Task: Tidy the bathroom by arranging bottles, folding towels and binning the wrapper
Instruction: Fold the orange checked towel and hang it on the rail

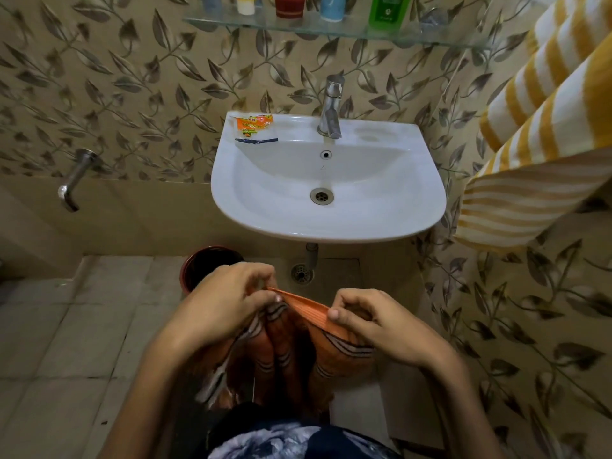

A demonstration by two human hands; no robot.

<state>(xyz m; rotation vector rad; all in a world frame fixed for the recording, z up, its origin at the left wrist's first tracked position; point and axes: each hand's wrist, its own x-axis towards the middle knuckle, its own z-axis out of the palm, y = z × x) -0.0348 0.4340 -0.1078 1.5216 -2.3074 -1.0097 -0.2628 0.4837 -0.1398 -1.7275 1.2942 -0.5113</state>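
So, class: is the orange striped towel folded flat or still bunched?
Bunched: the orange striped towel hangs in loose pleats, its top edge pinched by left hand and right hand.

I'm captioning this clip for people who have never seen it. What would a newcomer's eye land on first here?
First, the two hands low in the middle: the left hand and right hand each pinch the top edge of an orange striped towel that hangs between them. Above them sits the white washbasin, with an orange wrapper on its back left rim. A yellow-and-white striped towel hangs at the right.
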